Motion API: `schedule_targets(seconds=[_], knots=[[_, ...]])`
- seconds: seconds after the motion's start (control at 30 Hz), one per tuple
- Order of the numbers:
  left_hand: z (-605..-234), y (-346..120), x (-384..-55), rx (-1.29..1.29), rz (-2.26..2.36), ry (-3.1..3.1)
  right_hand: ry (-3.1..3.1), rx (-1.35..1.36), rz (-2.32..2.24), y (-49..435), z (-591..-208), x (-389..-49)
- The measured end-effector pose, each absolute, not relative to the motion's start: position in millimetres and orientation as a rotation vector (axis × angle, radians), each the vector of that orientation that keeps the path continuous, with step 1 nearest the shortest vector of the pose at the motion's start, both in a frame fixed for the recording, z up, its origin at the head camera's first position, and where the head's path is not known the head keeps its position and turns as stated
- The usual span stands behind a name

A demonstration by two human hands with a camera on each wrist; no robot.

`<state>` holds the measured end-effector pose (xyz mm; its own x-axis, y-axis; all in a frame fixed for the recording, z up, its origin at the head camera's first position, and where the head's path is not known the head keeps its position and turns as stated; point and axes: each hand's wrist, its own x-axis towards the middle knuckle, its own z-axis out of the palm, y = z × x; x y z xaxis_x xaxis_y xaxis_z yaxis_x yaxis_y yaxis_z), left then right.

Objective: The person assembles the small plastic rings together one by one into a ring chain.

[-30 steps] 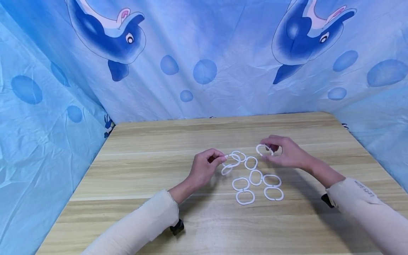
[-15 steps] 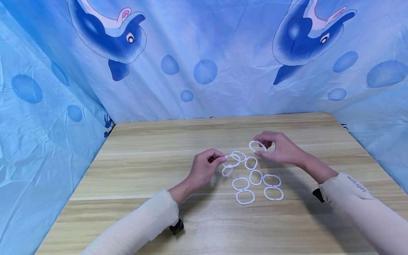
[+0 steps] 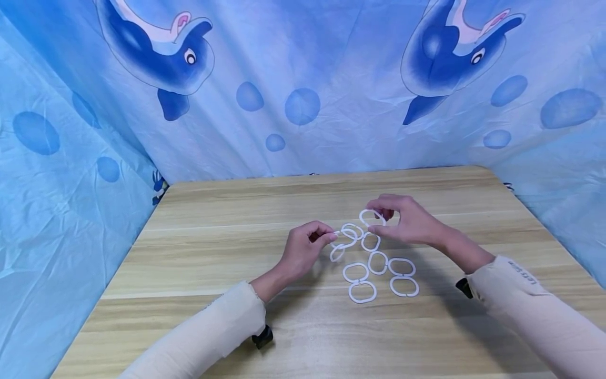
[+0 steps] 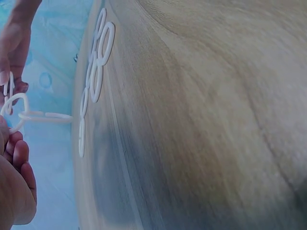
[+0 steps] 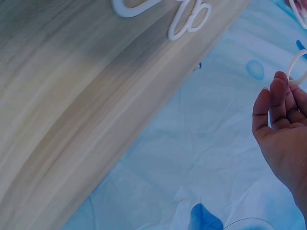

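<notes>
In the head view my left hand (image 3: 303, 250) pinches a white open plastic chain link (image 3: 347, 246) above the table. A second link (image 4: 53, 120) is threaded through it, seen in the left wrist view. To the right, my right hand (image 3: 409, 221) pinches a single link (image 3: 361, 216) between thumb and fingers. That link is close to the left hand's links; whether they touch I cannot tell. In the right wrist view the right hand (image 5: 285, 120) holds its link (image 5: 291, 64) at the picture's edge.
Several more white links lie on the wooden table (image 3: 213, 295) below and between the hands, such as one link (image 3: 391, 288) at the right and another link (image 3: 350, 296) nearer the front. A blue dolphin-print curtain (image 3: 265, 52) hangs behind the table.
My right hand has moved left with its link, toward the left hand. The left hand stays nearly in place; the link hanging from its own has shifted slightly.
</notes>
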<state>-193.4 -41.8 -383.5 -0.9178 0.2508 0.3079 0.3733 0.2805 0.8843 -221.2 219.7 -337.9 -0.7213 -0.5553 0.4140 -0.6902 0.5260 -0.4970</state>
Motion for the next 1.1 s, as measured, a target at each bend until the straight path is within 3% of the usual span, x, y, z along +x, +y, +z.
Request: schedule_targets(seconds=[0.43, 1.1], knots=[[-384, -38, -195, -0.609, -1.748, -2.431, -2.523, 1.133, 0.935, 201, -333, -217], [-385, -38, -193, -0.622, -1.734, -2.439, -2.3, 1.29, 0.287, 167, -328, -210]])
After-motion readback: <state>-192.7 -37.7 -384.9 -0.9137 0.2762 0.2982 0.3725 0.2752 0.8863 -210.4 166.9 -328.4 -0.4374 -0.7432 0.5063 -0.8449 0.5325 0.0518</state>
